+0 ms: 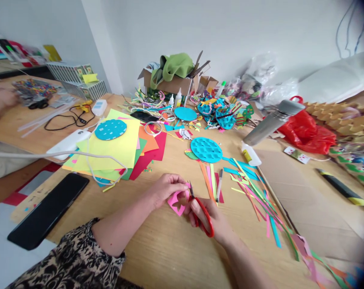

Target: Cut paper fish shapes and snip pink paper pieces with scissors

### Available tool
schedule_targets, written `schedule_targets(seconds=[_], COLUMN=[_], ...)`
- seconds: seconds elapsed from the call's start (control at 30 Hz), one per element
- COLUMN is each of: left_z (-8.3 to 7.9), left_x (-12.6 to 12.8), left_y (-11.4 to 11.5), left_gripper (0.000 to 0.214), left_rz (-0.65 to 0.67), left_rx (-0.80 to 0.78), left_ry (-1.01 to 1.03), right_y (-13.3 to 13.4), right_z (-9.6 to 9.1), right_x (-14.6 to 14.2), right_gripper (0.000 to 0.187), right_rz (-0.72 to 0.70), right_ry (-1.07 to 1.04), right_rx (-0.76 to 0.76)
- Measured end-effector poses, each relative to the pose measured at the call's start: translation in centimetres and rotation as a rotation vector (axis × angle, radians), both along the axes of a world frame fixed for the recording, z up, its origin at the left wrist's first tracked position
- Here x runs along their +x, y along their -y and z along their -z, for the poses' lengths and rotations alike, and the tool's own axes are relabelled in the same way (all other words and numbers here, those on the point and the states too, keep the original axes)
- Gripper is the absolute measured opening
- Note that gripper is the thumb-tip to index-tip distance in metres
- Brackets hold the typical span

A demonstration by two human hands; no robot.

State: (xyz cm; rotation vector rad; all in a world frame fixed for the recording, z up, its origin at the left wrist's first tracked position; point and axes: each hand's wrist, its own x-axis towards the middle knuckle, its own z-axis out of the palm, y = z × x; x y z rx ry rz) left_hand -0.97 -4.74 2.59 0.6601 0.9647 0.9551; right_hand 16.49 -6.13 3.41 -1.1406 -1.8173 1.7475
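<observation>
My left hand pinches a small pink paper piece with a shape cut out of it, low and centre over the wooden table. My right hand is closed through the handles of red scissors, whose short blades meet the top edge of the pink piece. Just beyond my hands lie a grey pen and several coloured paper strips.
A teal woven paper disc and a glue bottle lie ahead. A stack of coloured sheets sits left, a black phone nearer the edge. Cardboard covers the right. Another person's hand is far left.
</observation>
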Motion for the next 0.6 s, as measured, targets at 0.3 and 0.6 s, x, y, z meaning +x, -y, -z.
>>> schedule_targets(seconds=[0.3, 0.6], left_z=[-0.08, 0.12], left_x=[0.06, 0.03], left_y=[0.12, 0.11], left_gripper=[0.024, 0.027], left_rz=[0.026, 0.018], left_rx=[0.008, 0.01], left_ry=[-0.012, -0.023], right_y=[0.14, 0.2], right_z=[0.08, -0.11], right_x=[0.03, -0.02], right_gripper=[0.065, 0.067], right_rz=[0.018, 0.028], right_ry=[0.027, 0.071], right_rx=[0.012, -0.003])
